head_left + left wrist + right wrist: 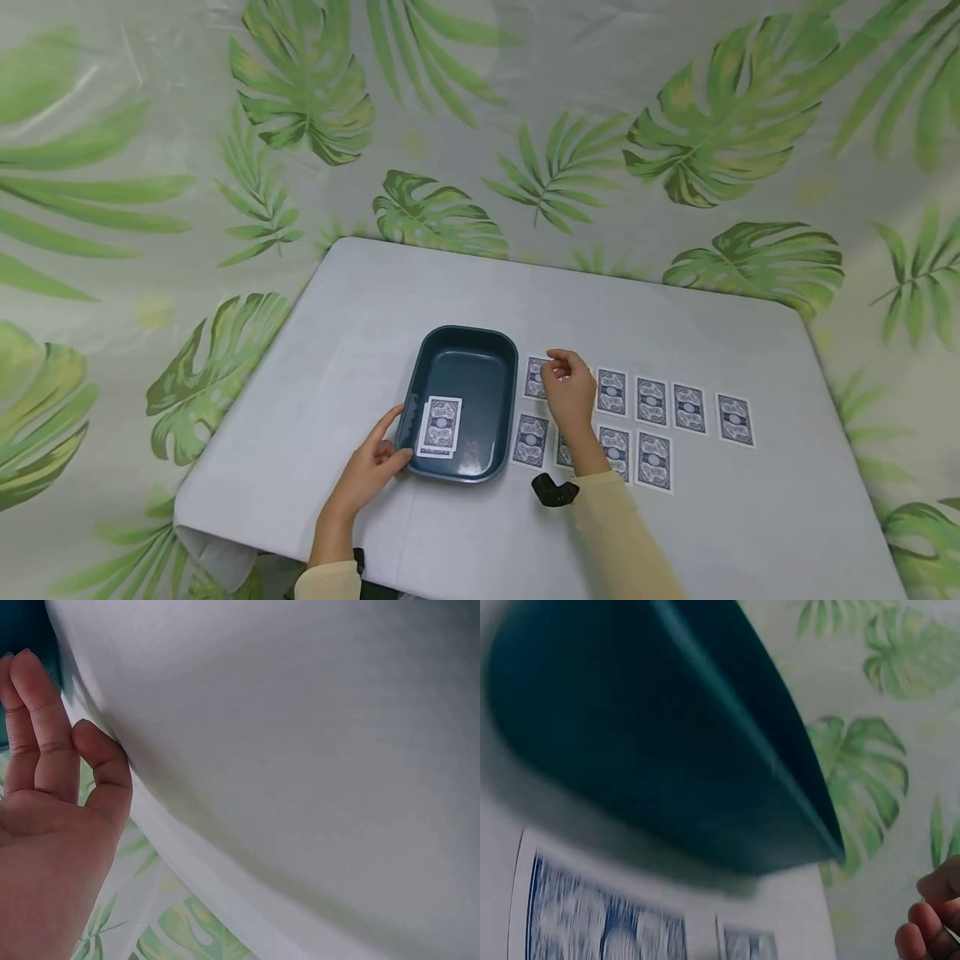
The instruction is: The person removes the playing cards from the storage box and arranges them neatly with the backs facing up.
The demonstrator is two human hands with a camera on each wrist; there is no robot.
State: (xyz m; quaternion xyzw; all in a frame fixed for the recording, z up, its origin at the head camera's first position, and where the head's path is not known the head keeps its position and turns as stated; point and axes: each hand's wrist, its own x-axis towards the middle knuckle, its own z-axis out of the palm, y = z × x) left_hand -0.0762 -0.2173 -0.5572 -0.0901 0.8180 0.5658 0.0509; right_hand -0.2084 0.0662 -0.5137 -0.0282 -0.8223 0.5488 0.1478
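Observation:
A dark teal tray [480,387] sits on the table, with a small stack of playing cards [441,423], backs up, in its near left part. My left hand [367,468] touches the tray's left side near the front corner, its fingers extended against it in the left wrist view. Over the rows of cards to the right hovers my right hand [570,396], fingers loosely bent, nothing visible in it. It partly covers a card in the far row, beside the leftmost far card [535,379]. The right wrist view shows its fingertips [924,930] at the edge.
Face-down cards lie in two rows right of the tray, including a near-row card [654,461] and a far-row card [735,419] set apart at the right end. A white cloth covers the table [420,283]. Leaf-patterned sheeting [442,212] surrounds it.

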